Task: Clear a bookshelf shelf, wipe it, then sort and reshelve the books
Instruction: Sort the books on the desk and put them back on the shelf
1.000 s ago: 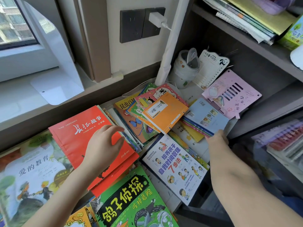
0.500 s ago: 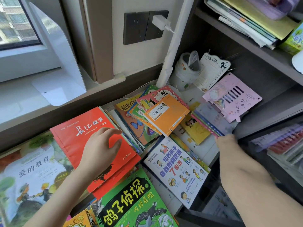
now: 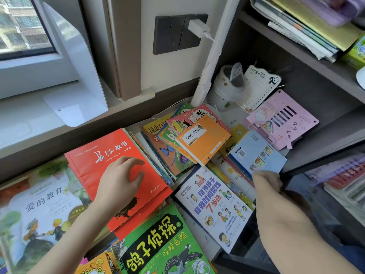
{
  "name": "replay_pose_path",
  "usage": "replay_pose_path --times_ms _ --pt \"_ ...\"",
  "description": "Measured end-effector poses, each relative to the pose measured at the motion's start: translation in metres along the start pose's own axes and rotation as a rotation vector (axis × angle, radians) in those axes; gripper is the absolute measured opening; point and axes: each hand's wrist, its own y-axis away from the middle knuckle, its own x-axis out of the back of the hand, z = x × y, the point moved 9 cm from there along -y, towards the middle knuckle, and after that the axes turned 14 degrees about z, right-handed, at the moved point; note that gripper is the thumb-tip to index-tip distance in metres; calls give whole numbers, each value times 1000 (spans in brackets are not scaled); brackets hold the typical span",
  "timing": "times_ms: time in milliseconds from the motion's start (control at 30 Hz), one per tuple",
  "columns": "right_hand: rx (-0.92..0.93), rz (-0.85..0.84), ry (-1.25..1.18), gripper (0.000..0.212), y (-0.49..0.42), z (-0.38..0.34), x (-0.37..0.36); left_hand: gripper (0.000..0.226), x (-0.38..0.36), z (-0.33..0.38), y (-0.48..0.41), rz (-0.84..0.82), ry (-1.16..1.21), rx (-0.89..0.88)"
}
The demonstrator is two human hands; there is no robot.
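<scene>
Grey shelving (image 3: pixel 331 139) fills the right side. The books (image 3: pixel 167 153) lie flat in overlapping heaps from under the window sill (image 3: pixel 39 119) into its lower bay. Largest in view is the green book (image 3: pixel 158 244) at the near edge, then the red book (image 3: pixel 110 155) beside it, which has not shifted in the last second. The left hand (image 3: pixel 120 180) rests on that red cover as before, fingers arched, tips and thumb pressing down, gripping nothing. The white book (image 3: pixel 213 208) with the big 7 and the orange book (image 3: pixel 203 139) beyond it also lie where they did. The change is at the light blue booklet (image 3: pixel 256 153). Half a second ago it and the thin books under it were tipped up, baring a yellow cover (image 3: pixel 238 133) below. Now the bundle lies flat again, barcode facing up, and the yellow one is largely covered. The right hand (image 3: pixel 266 179) pinches the bundle's near corner, fingers curled tight.
</scene>
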Motion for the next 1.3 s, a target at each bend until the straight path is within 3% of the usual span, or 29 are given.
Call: replay_pose_path --times_ms 67,100,167,233,300,333,467,633,767,867,1000,1067,1167,1300 --pt "145 166 208 47 8 -32 11 24 0 2 -1 5 2 0" --pt "216 169 206 42 21 -52 11 24 1 4 -2 6 2 0" --pt "244 3 67 49 48 -76 -12 24 0 6 -3 7 6 1" --pt "120 -323 -70 60 84 -82 -47 24 -2 10 -3 3 15 -2" --pt "57 -626 -85 53 122 -87 -74 25 -3 14 -3 2 21 -9" --pt "50 -684 -85 50 133 -89 -82 25 -3 16 -2 2 21 -12" --pt "138 -514 -141 34 133 -102 -81 25 -1 16 0 4 26 -12" --pt "-31 -478 -405 25 120 -121 -76 25 4 8 -1 21 10 7" --pt "-48 -404 -527 29 98 -122 -73 24 5 4 0 28 15 20" --pt "-43 -223 -698 41 74 -116 -51 24 4 0 -1 29 8 25" --pt "-232 -70 -864 35 49 -78 -27 24 2 3 -4 33 16 25" --pt "-414 -84 -966 28 44 -55 -31 25 -2 9 -5 25 24 13" --pt "-658 -197 -1159 45 51 -34 -56 25 -7 19 -8 11 33 -7" --pt "-759 -307 -1192 44 81 -31 -70 26 -12 26 -12 1 30 -15"
